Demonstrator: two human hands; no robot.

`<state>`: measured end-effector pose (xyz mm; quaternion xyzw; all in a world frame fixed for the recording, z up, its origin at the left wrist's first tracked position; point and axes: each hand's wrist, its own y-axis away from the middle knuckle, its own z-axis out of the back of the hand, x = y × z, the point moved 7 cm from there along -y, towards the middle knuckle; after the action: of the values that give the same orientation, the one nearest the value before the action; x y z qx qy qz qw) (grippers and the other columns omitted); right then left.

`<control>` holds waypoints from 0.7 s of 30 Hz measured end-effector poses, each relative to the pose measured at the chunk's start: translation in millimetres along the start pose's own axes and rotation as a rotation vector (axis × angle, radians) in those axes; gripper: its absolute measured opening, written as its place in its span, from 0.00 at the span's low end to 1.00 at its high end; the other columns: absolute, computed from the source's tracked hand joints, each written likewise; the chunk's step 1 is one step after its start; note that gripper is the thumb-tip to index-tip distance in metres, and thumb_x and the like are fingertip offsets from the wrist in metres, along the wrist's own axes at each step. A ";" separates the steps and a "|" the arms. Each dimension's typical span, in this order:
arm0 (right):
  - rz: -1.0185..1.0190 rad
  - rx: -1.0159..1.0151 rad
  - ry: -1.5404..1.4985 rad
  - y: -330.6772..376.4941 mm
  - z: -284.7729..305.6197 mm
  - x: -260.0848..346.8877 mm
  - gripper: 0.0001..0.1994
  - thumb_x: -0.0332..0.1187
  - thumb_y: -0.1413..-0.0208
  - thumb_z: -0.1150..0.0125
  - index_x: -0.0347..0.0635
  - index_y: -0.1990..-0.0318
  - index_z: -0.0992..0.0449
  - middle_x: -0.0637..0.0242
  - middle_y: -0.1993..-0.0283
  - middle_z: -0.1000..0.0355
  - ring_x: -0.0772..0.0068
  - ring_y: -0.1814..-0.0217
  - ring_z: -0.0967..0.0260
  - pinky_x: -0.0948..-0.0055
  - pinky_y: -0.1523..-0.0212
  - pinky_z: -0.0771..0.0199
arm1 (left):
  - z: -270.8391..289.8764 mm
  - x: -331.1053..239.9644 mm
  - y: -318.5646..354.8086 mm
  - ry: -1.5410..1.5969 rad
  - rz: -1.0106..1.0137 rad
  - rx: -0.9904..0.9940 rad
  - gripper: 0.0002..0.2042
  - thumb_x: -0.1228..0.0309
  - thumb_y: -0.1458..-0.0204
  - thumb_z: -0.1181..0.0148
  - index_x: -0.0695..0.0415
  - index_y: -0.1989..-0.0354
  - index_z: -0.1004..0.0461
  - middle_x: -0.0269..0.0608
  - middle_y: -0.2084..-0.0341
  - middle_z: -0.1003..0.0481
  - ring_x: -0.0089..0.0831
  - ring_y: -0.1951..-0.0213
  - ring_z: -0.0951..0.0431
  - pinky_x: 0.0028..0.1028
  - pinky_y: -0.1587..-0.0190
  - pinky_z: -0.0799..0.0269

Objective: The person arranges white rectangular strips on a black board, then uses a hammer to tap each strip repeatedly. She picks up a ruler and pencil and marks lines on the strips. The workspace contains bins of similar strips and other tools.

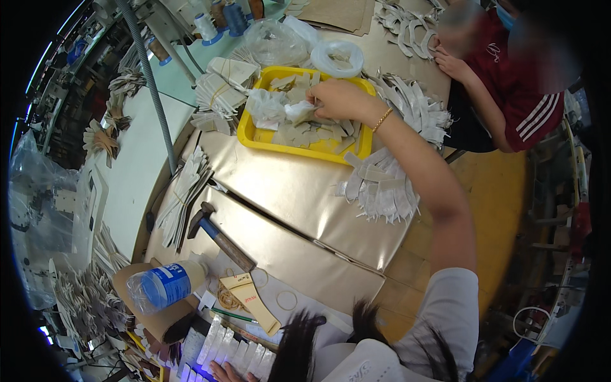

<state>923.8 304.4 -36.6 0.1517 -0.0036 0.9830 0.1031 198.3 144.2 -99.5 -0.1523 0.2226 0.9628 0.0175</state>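
My right hand (pixel 340 100) reaches over a yellow plastic tray (pixel 299 155). Its fingers are pinched on a crumpled white plastic bag (pixel 298 113) that lies among flat grey-beige cut pieces (pixel 305 135). Low in the picture, my left hand (pixel 230 373) lies with fingers stretched out at the lower ends of a row of pale strips (pixel 237 349). Part of that hand is cut off by the picture's edge. Bluish-violet light falls on the strips beside it.
A hammer (pixel 223 240), a clear bottle (pixel 167 284), rubber bands (pixel 230 298) and a beige template (pixel 256 303) lie nearer me. Bundled pieces (pixel 382 188) flank the tray. Thread spools (pixel 234 20) stand far left. A co-worker in a maroon shirt (pixel 503 70) handles curved pieces.
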 end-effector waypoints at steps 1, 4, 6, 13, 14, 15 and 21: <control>0.008 -0.055 0.000 2.4 4.8 -0.3 0.13 0.32 0.52 0.34 0.41 0.58 0.21 0.55 0.62 0.22 0.51 0.59 0.24 0.59 0.59 0.24 | -1.9 -0.3 1.8 0.015 0.044 0.018 0.32 0.53 0.31 0.64 0.45 0.23 0.64 0.45 0.26 0.53 0.40 0.26 0.53 0.36 0.26 0.56; 0.002 -0.160 0.025 10.7 14.9 3.3 0.11 0.32 0.53 0.34 0.41 0.61 0.21 0.56 0.63 0.22 0.52 0.60 0.23 0.59 0.61 0.24 | 14.4 -47.3 18.3 -0.292 -0.377 -0.118 0.31 0.55 0.30 0.62 0.69 0.29 0.49 0.66 0.28 0.58 0.58 0.27 0.58 0.49 0.27 0.53; -0.046 -0.165 0.075 14.9 20.7 8.1 0.08 0.32 0.52 0.34 0.40 0.65 0.21 0.58 0.64 0.21 0.52 0.60 0.23 0.56 0.61 0.23 | 17.4 -48.2 16.4 -0.221 -0.341 -0.094 0.35 0.51 0.36 0.54 0.64 0.28 0.49 0.66 0.27 0.60 0.62 0.27 0.61 0.55 0.28 0.58; -0.025 -0.049 0.210 37.8 -23.9 3.3 0.06 0.31 0.56 0.33 0.40 0.71 0.21 0.56 0.67 0.23 0.52 0.62 0.24 0.61 0.63 0.25 | 10.0 -10.5 -3.1 -0.411 -0.628 -0.494 0.25 0.56 0.37 0.51 0.60 0.37 0.36 0.67 0.32 0.43 0.60 0.31 0.42 0.56 0.31 0.51; -0.073 -0.017 0.208 37.4 -25.5 6.7 0.06 0.31 0.56 0.33 0.40 0.70 0.21 0.56 0.67 0.23 0.52 0.61 0.24 0.61 0.62 0.25 | 8.5 -10.3 -0.8 -0.391 -0.648 -0.505 0.26 0.56 0.37 0.50 0.60 0.36 0.37 0.65 0.31 0.44 0.59 0.31 0.42 0.56 0.31 0.53; -0.118 0.013 0.204 35.9 -26.7 9.7 0.07 0.31 0.56 0.33 0.40 0.70 0.21 0.56 0.67 0.23 0.53 0.60 0.24 0.60 0.62 0.25 | 4.5 6.9 -4.3 -0.428 -0.619 -0.492 0.26 0.56 0.37 0.50 0.60 0.35 0.38 0.65 0.31 0.45 0.59 0.31 0.42 0.56 0.31 0.53; -0.101 0.070 -0.088 30.0 -25.3 12.7 0.10 0.32 0.52 0.35 0.39 0.64 0.22 0.55 0.65 0.23 0.52 0.57 0.24 0.59 0.56 0.25 | 20.5 -66.3 15.5 -0.247 -0.487 -0.356 0.30 0.55 0.39 0.50 0.61 0.33 0.40 0.62 0.28 0.50 0.58 0.28 0.50 0.56 0.29 0.62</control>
<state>898.3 278.6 -56.2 0.1984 0.0341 0.9684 0.1470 254.1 141.4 -55.5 -0.0838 0.0041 0.9653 0.2474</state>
